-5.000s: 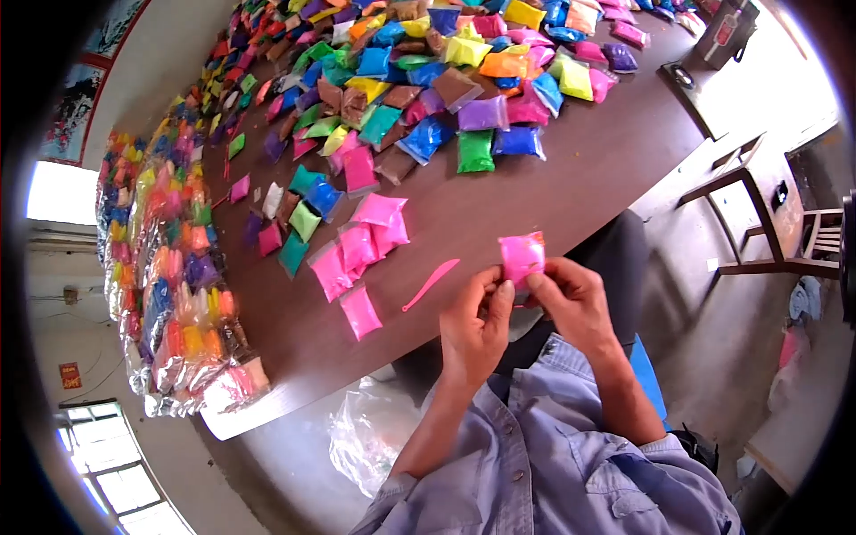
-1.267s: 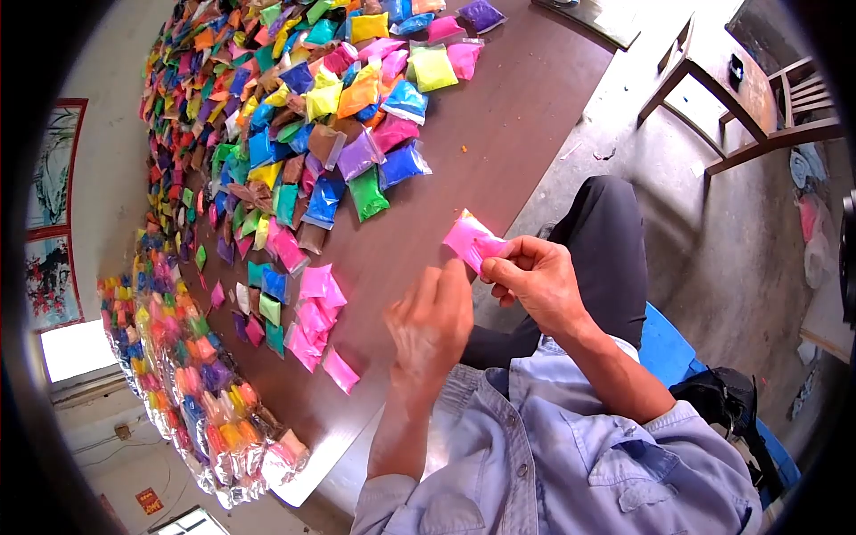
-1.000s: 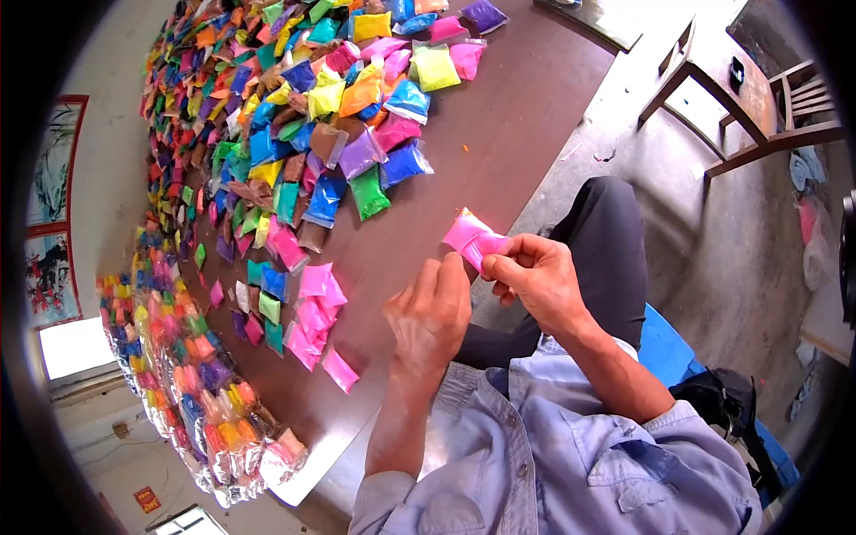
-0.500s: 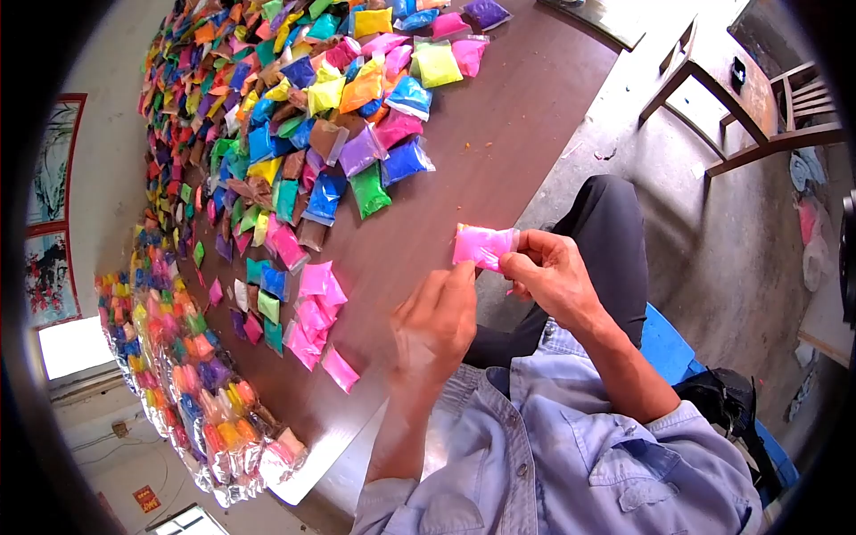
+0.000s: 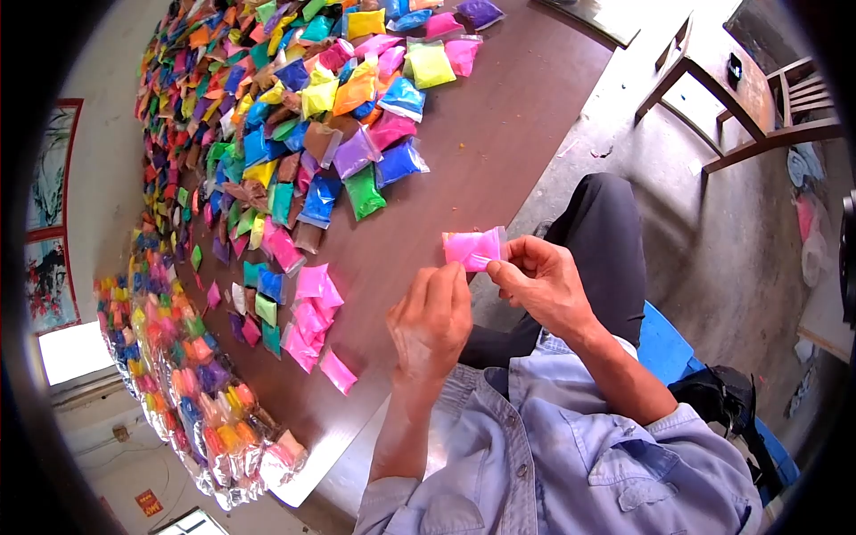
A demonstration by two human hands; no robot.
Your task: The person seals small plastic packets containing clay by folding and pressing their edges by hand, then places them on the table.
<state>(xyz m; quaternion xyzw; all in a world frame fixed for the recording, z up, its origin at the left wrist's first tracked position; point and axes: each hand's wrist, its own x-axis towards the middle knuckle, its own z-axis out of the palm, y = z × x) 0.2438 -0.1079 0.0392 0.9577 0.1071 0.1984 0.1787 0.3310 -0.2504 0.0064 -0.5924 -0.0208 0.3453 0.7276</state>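
Near the table (image 5: 499,134), the pink packet (image 5: 469,246) is pinched, long axis sideways, at its right end by the right hand (image 5: 546,283), its lower-left corner met by the left hand (image 5: 430,314) (whether gripping cannot be told).

Left hand (image 5: 431,314) raised, its back uppermost, fingers (image 5: 440,283) curled, thumb largely hidden; right hand (image 5: 551,283) just beside it, thumb (image 5: 507,274) and index finger pinched together; left forearm (image 5: 404,428) steep, right forearm (image 5: 624,373) slanting inward
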